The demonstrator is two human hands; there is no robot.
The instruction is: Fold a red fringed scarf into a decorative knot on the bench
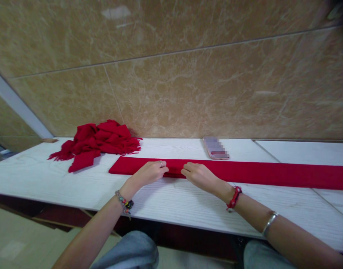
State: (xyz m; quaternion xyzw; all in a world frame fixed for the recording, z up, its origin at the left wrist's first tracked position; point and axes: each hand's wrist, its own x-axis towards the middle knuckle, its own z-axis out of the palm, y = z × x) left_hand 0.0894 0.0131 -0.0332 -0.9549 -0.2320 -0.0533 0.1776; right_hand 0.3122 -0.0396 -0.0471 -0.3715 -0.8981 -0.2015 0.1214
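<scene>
Scarf [244, 172], folded into a long red strip, lies along the worktop [174, 201] toward its right edge. My left hand [150, 172] and right hand [198, 175] pinch its near edge mid-strip, seemingly creasing it; next, keeping the edges aligned matters.

A long scarf [244, 172] of solid deep red, with no pattern, lies across a white table [174, 205] streaked with faint grey wood grain. Left of the long scarf, a heaped scarf [100, 144] shows the same red, tassels included. Just behind the long scarf, a phone [215, 147] is pale pink. Farther behind it is a wall [188, 74] of tan marble tiles veined in cream, with thin grey joints. On the near side of the long scarf, a beaded bracelet [124, 203] mixes grey, red, yellow and black. A cord bracelet [234, 198] is red, a bangle [269, 222] silver and the trousers [132, 250] faded blue-grey.
</scene>
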